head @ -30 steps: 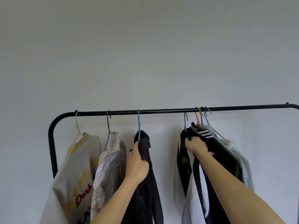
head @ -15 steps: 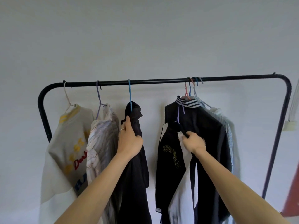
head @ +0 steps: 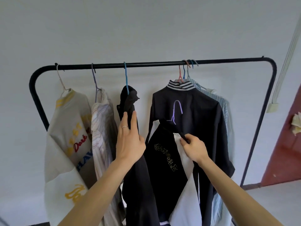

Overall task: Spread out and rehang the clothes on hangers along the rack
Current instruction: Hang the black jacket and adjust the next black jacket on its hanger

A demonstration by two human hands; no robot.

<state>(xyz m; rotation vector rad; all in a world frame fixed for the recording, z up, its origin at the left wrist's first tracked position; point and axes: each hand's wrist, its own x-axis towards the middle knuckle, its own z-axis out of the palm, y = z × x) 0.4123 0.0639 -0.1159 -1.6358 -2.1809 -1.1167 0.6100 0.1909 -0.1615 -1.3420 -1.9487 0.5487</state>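
A plain pale wall (head: 146,30) fills the background under soft, even light. At the right a white cable conduit (head: 289,51) runs down to a small box (head: 272,107), beside what may be a reddish-brown door (head: 286,152). Pale floor (head: 268,203) shows below.

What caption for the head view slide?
Right hand holds black-and-white jersey on purple hanger off the rack; left hand touches hanging black garment.

1. Rack (head: 146,64): black.
2. Sweatshirt (head: 68,128): grey and cream; yellow collar stripes; yellow, red, blue lettering.
3. Thin-striped shirt (head: 102,121): white, fine coloured lines.
4. Jacket (head: 200,115): black; collar striped black and white.
5. Top (head: 162,154) in my right hand (head: 193,149): black with white panels, yellow outlined lettering; hanger (head: 173,110) purple.
6. End shirt (head: 224,105): pale blue stripes.
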